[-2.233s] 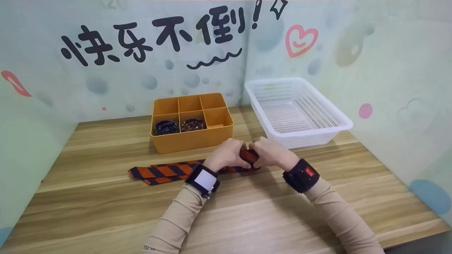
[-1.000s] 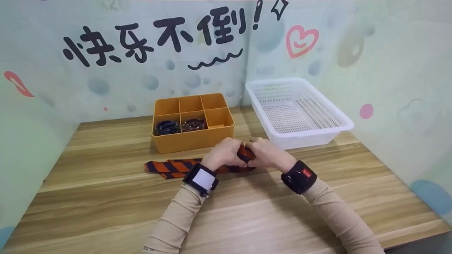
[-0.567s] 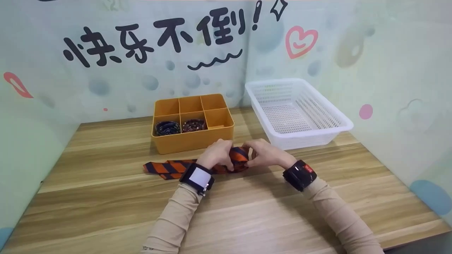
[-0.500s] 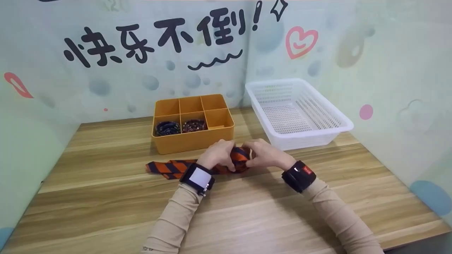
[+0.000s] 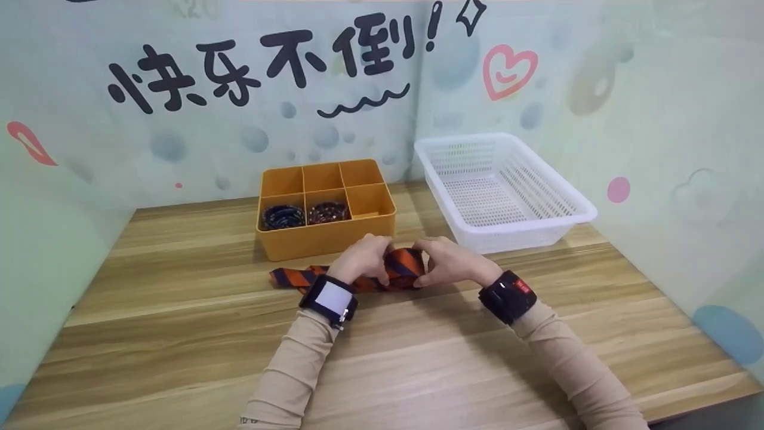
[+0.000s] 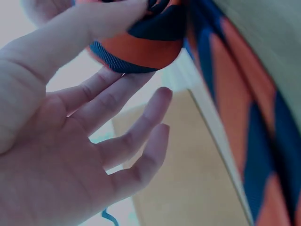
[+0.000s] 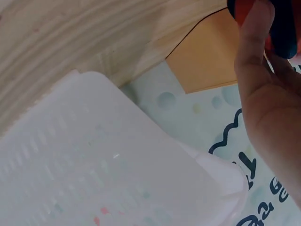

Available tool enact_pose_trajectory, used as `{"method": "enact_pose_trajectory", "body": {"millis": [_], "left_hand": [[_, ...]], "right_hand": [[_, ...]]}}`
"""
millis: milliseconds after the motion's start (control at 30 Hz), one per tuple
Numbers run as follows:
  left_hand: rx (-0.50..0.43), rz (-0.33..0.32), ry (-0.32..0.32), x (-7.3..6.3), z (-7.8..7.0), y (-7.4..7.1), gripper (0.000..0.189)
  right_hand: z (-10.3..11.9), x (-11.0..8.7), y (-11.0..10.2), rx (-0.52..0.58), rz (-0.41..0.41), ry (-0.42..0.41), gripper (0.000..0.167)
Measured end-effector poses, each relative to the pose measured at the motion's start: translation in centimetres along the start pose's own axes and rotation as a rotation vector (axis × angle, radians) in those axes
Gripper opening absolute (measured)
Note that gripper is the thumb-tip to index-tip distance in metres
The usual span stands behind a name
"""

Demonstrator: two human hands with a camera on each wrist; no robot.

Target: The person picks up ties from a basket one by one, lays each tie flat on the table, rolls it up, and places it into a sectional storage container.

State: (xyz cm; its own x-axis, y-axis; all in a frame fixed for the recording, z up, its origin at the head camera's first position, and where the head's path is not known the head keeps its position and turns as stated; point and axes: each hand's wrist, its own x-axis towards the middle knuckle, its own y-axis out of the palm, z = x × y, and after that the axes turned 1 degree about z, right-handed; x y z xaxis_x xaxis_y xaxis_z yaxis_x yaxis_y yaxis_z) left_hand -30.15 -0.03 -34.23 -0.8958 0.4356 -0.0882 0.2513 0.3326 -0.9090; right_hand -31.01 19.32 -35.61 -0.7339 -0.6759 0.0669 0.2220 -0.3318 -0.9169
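An orange and navy striped necktie [image 5: 404, 266] is partly wound into a roll between the two hands, its flat tail stretching left along the table. My left hand [image 5: 362, 260] holds the roll's left side. In the left wrist view its thumb lies on the coil's end and two fingertips are at the outer layer, the other fingers loose. My right hand [image 5: 450, 261] grips the right side between thumb and fingers; the right wrist view catches only the edge of the roll beside this thumb [image 7: 257, 21]. Some of the tail is hidden behind the left hand and wrist.
Behind the hands stands a mustard divided box [image 5: 325, 242]. Its front compartments hold a dark blue coiled roll [image 5: 283, 217] and a dark red one [image 5: 327, 211]. A white slotted plastic basket [image 5: 513, 234] is at the back right, near the wall.
The tie's tail has shortened, its left end drawn to the right. The roll shows more fully between the hands, and the left hand has shifted slightly left.
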Motion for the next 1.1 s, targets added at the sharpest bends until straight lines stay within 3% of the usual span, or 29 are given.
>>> {"method": "enact_pose_trajectory", "body": {"millis": [133, 300, 367, 533, 700, 867, 933, 1100], "left_hand": [[0.002, 0.024, -0.004, -0.2, 0.2, -0.1, 0.054], [-0.020, 0.015, 0.098, -0.1, -0.7, -0.4, 0.052], [-0.024, -0.007, 0.107, 0.1, -0.8, -0.3, 0.049], [-0.023, -0.042, 0.019, 0.3, 0.0, 0.1, 0.051], [-0.024, -0.019, -0.049, 0.2, 0.8, 0.4, 0.059], [-0.012, 0.005, -0.062, 0.0, 0.7, 0.2, 0.061], [-0.003, 0.018, -0.047, -0.2, 0.4, 0.1, 0.062], [-0.011, 0.035, 0.081, -0.5, -0.4, -0.4, 0.054]], "right_hand": [[0.1, 0.1, 0.2, 0.019, -0.024, -0.013, 0.042], [0.7, 0.0, 0.1, -0.129, -0.111, -0.039, 0.032], [0.9, 0.0, 0.2, -0.179, -0.133, -0.028, 0.033], [0.8, 0.2, 0.7, -0.152, -0.124, 0.004, 0.044], [0.4, 0.3, 1.2, -0.058, -0.070, 0.037, 0.053], [0.2, 0.5, 1.5, -0.037, -0.071, -0.025, 0.050], [0.3, 0.5, 1.6, -0.052, -0.083, -0.057, 0.045], [0.6, 0.4, 1.4, -0.132, -0.122, -0.074, 0.036]]}}
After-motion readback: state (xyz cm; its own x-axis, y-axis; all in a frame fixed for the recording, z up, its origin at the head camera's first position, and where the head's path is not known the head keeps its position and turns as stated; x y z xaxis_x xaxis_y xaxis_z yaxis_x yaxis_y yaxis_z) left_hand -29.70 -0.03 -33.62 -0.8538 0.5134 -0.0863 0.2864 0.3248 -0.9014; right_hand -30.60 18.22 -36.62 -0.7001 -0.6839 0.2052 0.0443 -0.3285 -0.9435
